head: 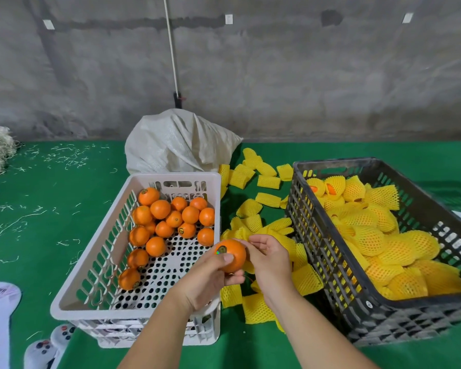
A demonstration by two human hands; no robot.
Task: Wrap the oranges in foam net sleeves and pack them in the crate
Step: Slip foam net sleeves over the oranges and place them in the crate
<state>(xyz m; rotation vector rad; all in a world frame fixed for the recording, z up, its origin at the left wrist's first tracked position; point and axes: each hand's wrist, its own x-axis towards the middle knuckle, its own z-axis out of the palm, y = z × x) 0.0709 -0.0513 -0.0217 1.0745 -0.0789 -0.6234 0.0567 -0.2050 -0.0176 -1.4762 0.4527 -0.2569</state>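
Between the two crates, a bare orange was held in the left hand, thumb on its face and fingers curled beneath, presumably so that a sleeve could be drawn over it. Just right of it the right hand was kept beside the fruit, touching or nearly so, with its fingers loosely bent; whether anything was pinched in them could not be told. Under and beyond that hand the loose yellow foam net sleeves were strewn within easy reach, which was judged the reason for their placing. To the left of the left hand the white crate was seen with unwrapped oranges gathered toward its far end. To the right of the right hand the black crate was heaped with wrapped oranges, so packing was judged well advanced. Everything was borne on a green-covered table, littered with pale shreds on the left. Beyond the hands a white woven sack was propped before a rough grey concrete wall, down which a pale cord was hung.
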